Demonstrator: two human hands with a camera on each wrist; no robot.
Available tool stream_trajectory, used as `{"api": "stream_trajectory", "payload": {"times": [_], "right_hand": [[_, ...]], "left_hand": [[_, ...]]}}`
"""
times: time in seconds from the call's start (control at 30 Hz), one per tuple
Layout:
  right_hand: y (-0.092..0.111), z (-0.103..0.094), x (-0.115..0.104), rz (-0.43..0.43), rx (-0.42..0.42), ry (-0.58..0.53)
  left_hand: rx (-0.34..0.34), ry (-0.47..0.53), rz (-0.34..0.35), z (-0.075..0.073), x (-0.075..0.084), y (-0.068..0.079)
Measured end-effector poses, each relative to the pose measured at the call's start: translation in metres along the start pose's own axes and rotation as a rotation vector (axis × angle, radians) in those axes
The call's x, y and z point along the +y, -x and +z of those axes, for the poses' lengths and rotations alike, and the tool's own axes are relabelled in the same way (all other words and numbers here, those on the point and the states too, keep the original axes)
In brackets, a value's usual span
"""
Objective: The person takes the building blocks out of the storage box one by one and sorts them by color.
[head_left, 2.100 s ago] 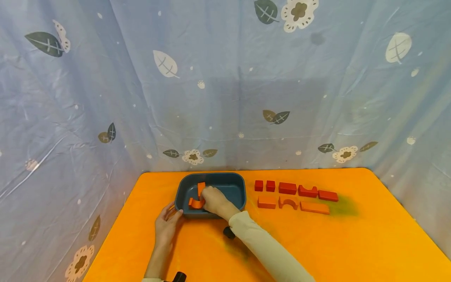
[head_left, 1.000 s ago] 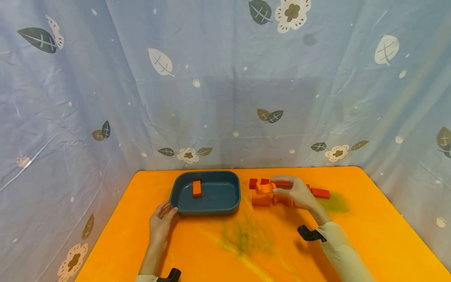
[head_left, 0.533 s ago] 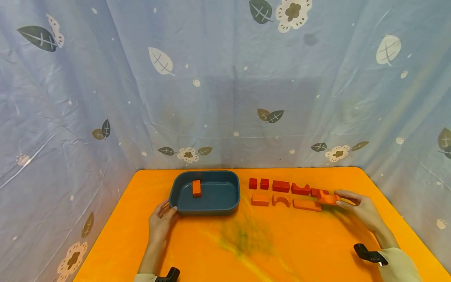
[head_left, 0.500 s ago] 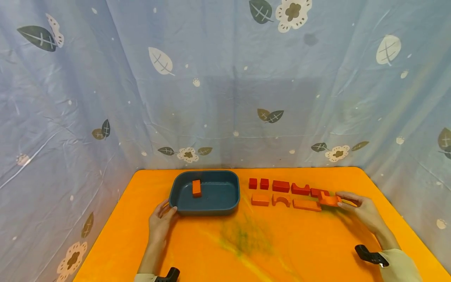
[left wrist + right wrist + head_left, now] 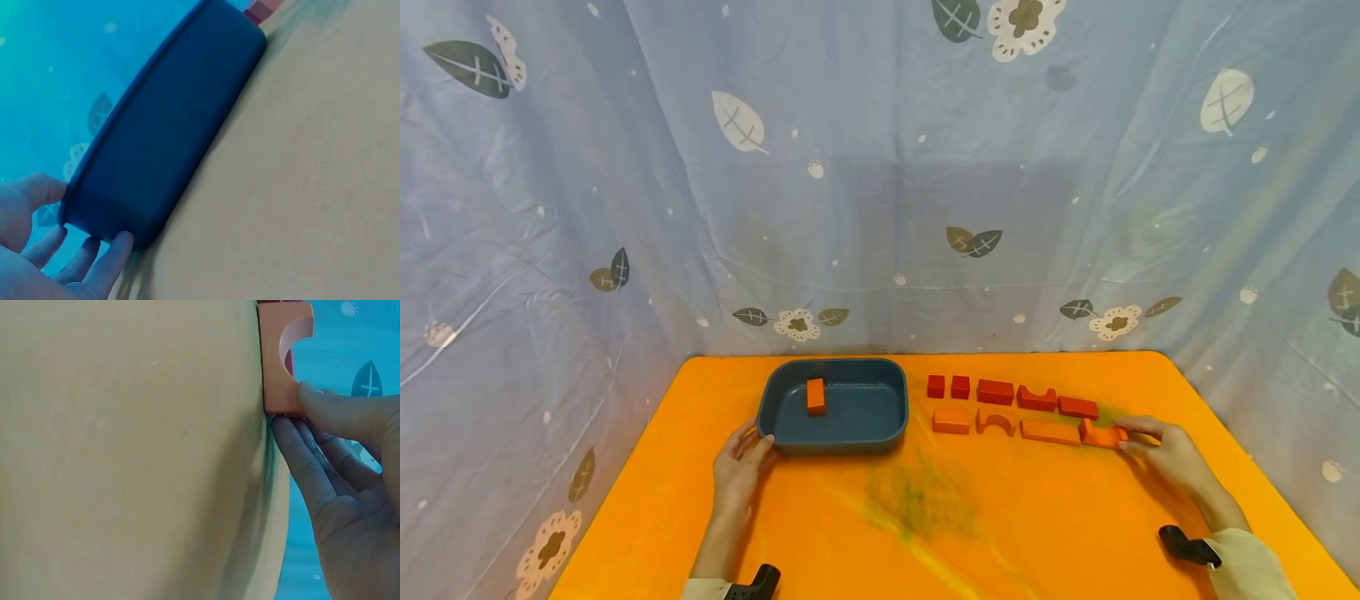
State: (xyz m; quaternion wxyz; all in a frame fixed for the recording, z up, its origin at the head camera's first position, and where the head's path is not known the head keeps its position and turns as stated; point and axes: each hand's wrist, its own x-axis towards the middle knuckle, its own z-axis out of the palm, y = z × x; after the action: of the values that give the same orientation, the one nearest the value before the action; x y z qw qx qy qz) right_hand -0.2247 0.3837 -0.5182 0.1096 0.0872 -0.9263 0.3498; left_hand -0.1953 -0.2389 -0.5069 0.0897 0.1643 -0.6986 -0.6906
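At the right end of the near row, my right hand [image 5: 1168, 454] is at an orange arch block [image 5: 1103, 435], which stands notch upward. In the right wrist view, the thumb touches the upper corner of the arch block [image 5: 278, 362] and the fingertips meet its end, pinching it there. My left hand [image 5: 735, 475] touches the near left corner of a dark blue tray [image 5: 842, 448]. Its fairly straight fingers rest against the wall and rim of the tray [image 5: 162, 119]. One orange rectangular block [image 5: 816, 397] lies inside the tray.
Left of the arch block run a long flat orange block [image 5: 1050, 432], another orange arch block [image 5: 996, 420] and an orange rectangular block [image 5: 951, 421]. Behind them is a row of several red blocks [image 5: 996, 392]. A patterned curtain [image 5: 880, 208] surrounds the orange table [image 5: 1000, 517].
My right hand took an arch block from the tray and carried it right. It was lowered into line beside the long flat orange block. The left hand stayed at the tray corner.
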Motion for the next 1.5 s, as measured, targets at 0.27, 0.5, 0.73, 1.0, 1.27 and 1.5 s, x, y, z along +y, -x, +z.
{"api": "stream_trajectory", "payload": {"times": [0.27, 0.5, 0.73, 1.0, 1.27, 1.5], "right_hand": [[-0.005, 0.002, -0.008, -0.090, 0.027, -0.012], [-0.019, 0.003, -0.035, -0.167, 0.035, 0.094], [-0.062, 0.034, -0.101, -0.291, -0.031, 0.068], [-0.120, 0.089, -0.193, -0.442, -0.275, 0.075], [-0.149, 0.171, -0.283, -0.649, -0.525, 0.226], [-0.160, 0.228, -0.339, -0.619, -0.633, 0.474]], "left_hand": [[0.012, -0.008, 0.002, -0.004, 0.003, -0.004], [-0.007, 0.002, 0.012, -0.001, 0.002, -0.007], [0.001, 0.000, 0.009, -0.002, -0.002, -0.006], [0.005, 0.020, 0.004, -0.004, -0.003, -0.005], [0.014, 0.023, 0.012, -0.007, 0.001, -0.004], [0.030, 0.037, 0.019, 0.000, -0.004, -0.002]]}}
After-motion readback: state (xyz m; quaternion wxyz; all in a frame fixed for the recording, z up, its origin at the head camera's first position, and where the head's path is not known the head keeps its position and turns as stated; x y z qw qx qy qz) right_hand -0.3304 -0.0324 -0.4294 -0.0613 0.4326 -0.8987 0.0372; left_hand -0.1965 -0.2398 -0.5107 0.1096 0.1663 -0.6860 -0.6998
